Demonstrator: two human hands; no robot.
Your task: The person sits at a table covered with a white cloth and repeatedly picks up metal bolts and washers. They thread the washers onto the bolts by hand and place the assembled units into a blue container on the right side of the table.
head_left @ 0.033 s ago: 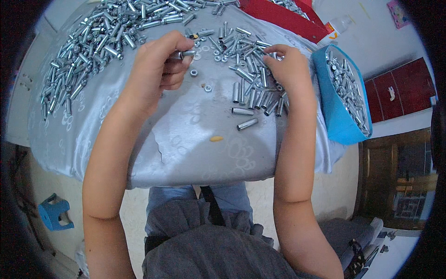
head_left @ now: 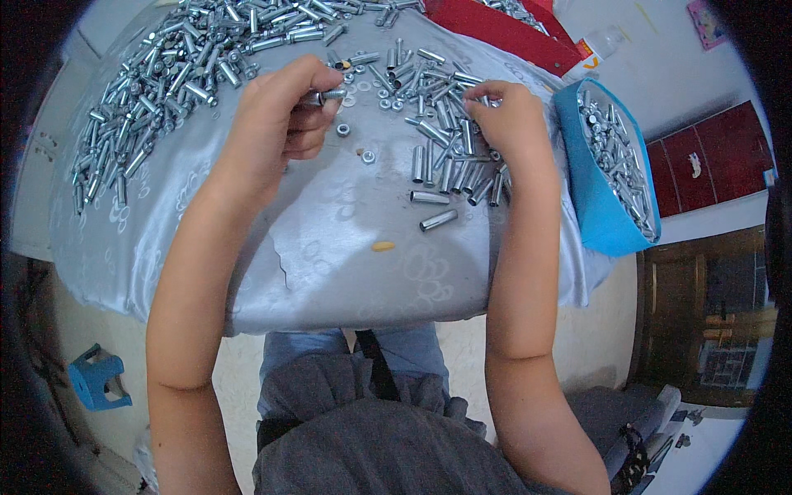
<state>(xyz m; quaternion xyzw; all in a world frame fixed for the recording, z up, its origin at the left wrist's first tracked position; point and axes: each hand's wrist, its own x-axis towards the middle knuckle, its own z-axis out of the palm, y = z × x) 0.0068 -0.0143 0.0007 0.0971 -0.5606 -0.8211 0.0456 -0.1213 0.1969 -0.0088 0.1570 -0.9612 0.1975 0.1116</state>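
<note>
My left hand is closed around a metal bolt, whose threaded end sticks out past the thumb. Over on the right, the thumb and fingers of my right hand are brought together in a pinch at the edge of a loose heap of metal sleeves. What they grip is too small and partly hidden. Between the hands lie two loose nuts, the nearer nut next to a small yellowish bit. Several more nuts and flat washers lie beside the sleeves.
A large pile of assembled anchor bolts covers the table's far left. At right stands a blue bin filled with metal parts; a red container is at the back. A yellow piece lies on the silvery tablecloth. A blue stool stands on the floor.
The fingertips of my right hand have shifted very slightly and drawn closer together over the sleeves. My left hand and the bolt stay almost where they were.
</note>
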